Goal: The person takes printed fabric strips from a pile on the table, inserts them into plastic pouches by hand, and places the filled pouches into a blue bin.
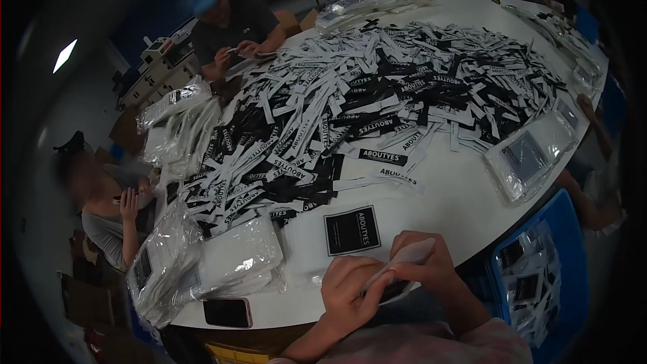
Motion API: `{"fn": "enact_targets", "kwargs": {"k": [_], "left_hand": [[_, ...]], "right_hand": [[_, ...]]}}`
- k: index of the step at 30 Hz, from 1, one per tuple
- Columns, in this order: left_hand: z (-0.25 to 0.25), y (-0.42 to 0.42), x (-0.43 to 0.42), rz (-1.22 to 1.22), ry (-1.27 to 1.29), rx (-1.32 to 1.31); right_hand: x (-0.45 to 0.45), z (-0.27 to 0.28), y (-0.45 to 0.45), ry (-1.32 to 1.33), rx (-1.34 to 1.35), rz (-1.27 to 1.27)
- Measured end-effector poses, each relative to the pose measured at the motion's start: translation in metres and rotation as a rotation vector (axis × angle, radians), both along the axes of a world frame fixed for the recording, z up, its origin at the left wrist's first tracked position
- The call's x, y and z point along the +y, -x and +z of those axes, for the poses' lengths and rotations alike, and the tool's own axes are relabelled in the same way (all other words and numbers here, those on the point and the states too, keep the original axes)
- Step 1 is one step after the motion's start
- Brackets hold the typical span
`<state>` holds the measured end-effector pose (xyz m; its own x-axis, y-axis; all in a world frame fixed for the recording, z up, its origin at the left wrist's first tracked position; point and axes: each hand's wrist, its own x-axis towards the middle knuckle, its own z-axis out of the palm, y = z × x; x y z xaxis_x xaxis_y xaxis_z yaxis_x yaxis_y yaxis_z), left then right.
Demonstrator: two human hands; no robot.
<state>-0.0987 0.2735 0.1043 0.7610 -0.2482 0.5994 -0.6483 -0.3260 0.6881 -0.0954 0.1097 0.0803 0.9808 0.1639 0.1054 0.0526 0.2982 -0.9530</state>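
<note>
Close to my body, above the table's near edge, my left hand and my right hand pinch a thin white folded piece between them. A dark patch shows on its lower part; whether it is a label or a small bag I cannot tell. Just beyond my hands lies a flat stack of white translucent bags, the top one bearing a black square printed ABOUTYES. Past that spreads a large heap of black and white ABOUTYES label strips.
Clear-wrapped bag packs and a phone lie left of me. Another wrapped pack is at right. A blue bin with bags stands beside me. People sit at left, far left and right.
</note>
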Motion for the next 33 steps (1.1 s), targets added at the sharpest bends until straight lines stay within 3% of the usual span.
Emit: {"fn": "enact_targets", "kwargs": {"k": [5, 8, 14, 16, 17, 21, 23, 24, 26, 28, 29, 30, 31, 33], "left_hand": [[-0.015, 0.005, 0.009, 0.018, 0.091, 0.305], [-0.020, 0.008, 0.011, -0.042, 0.187, 0.450], [-0.026, 0.011, 0.002, -0.205, 0.283, 0.735], [-0.027, 0.006, -0.005, -0.389, 0.249, 0.622], [-0.027, -0.003, -0.011, -0.502, 0.170, 0.447], [-0.016, -0.010, -0.024, -0.532, 0.021, 0.386], [-0.026, -0.015, -0.014, -0.366, 0.007, 0.453], [-0.033, -0.018, -0.009, -0.316, 0.042, 0.482], [-0.036, -0.024, -0.003, -0.227, 0.029, 0.490], [-0.040, -0.028, -0.003, -0.211, 0.039, 0.486], [-0.040, -0.032, -0.004, -0.156, -0.103, 0.283], [-0.038, -0.037, -0.004, -0.100, -0.248, 0.073], [-0.036, -0.042, -0.004, -0.105, -0.258, 0.065], [-0.037, -0.046, -0.006, 0.008, -0.465, -0.041]], "right_hand": [[-0.005, 0.000, 0.007, 0.053, 0.126, 0.029], [-0.017, -0.004, 0.011, 0.179, -0.033, 0.009], [-0.051, -0.015, 0.035, -0.038, -0.011, -0.158], [-0.062, -0.021, 0.043, -0.041, 0.032, -0.172], [-0.066, -0.019, 0.050, -0.044, 0.072, -0.228], [-0.136, -0.013, 0.086, 0.417, 0.051, -0.477], [-0.174, -0.040, 0.126, 0.373, -0.004, -1.051], [-0.196, -0.045, 0.135, 0.383, 0.000, -1.052], [-0.228, -0.047, 0.149, 1.114, 0.050, -1.161], [-0.204, -0.025, 0.122, 1.218, -0.029, -1.090], [-0.186, -0.014, 0.100, 1.299, -0.110, -1.020], [-0.174, -0.010, 0.079, 1.057, -0.097, -0.825], [-0.159, -0.007, 0.057, 0.814, -0.083, -0.629], [-0.107, -0.007, 0.001, 0.951, -0.366, -0.510]]}}
